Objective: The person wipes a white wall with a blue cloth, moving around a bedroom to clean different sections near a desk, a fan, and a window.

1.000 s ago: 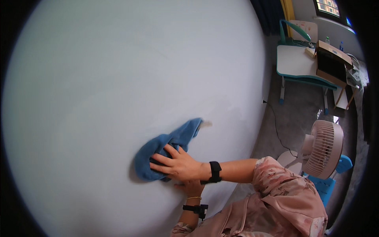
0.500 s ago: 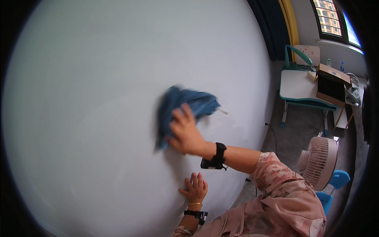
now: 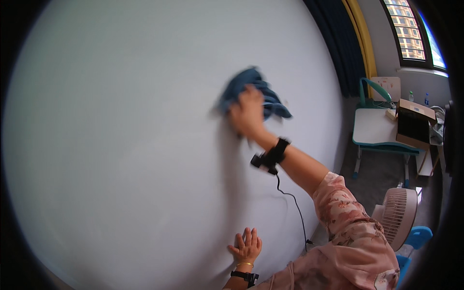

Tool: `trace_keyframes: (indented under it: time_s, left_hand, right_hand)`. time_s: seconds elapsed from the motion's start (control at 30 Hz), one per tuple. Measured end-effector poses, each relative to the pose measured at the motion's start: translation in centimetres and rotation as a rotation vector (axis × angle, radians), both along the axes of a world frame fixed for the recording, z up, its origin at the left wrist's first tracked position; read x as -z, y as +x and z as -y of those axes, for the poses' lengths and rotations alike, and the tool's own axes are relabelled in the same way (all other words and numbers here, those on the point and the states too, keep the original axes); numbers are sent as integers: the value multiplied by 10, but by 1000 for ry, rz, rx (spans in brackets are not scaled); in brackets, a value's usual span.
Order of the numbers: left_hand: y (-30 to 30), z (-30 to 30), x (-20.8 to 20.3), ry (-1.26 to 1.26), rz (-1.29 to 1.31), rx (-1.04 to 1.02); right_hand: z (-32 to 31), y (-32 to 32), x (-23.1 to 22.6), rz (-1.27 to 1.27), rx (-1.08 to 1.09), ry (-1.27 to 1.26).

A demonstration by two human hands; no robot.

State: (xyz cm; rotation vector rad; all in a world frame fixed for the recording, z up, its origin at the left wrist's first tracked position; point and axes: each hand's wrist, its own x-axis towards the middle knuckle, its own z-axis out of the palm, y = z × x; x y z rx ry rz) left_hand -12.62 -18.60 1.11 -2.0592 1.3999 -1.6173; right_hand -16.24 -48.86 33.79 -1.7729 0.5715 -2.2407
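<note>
A crumpled blue cloth point(image 3: 274, 100) is pressed against a broad, smooth whitish wall point(image 3: 121, 145). On top of it lies my right hand point(image 3: 249, 112), its fingers bent over the fabric and slightly blurred. My right arm is raised, with a black strap and a small device point(image 3: 264, 163) at the wrist. Lower down, my left hand point(image 3: 246, 249) rests on the same surface with fingers spread and nothing in it. A thin gold bracelet point(image 3: 245, 264) and another black strap circle that wrist.
To the right stand a white fan point(image 3: 398, 217), a blue chair point(image 3: 416, 237) and a white-topped desk point(image 3: 374, 126) bearing a cardboard box point(image 3: 416, 112). A black cable point(image 3: 298, 205) hangs near my right arm. Dark curtains point(image 3: 336, 43) flank a window point(image 3: 407, 31).
My right hand has moved up and to the right, carrying the cloth along the wall. The left hand remains spread on the wall. The whole view has shifted slightly.
</note>
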Motion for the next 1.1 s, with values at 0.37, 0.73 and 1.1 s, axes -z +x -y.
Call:
trace_keyframes:
  time_s: [0.37, 0.73, 1.1]
  left_hand:
    - [-8, 1, -6, -26, -22, 13]
    - [-4, -5, 0, -11, -48, 38]
    - [6, 5, 2, -22, -51, 89]
  right_hand:
    - [95, -41, -101, -76, -77, 18]
    - [-96, -16, -210, -224, -156, -641]
    - [120, -22, 19, -58, 27, 540]
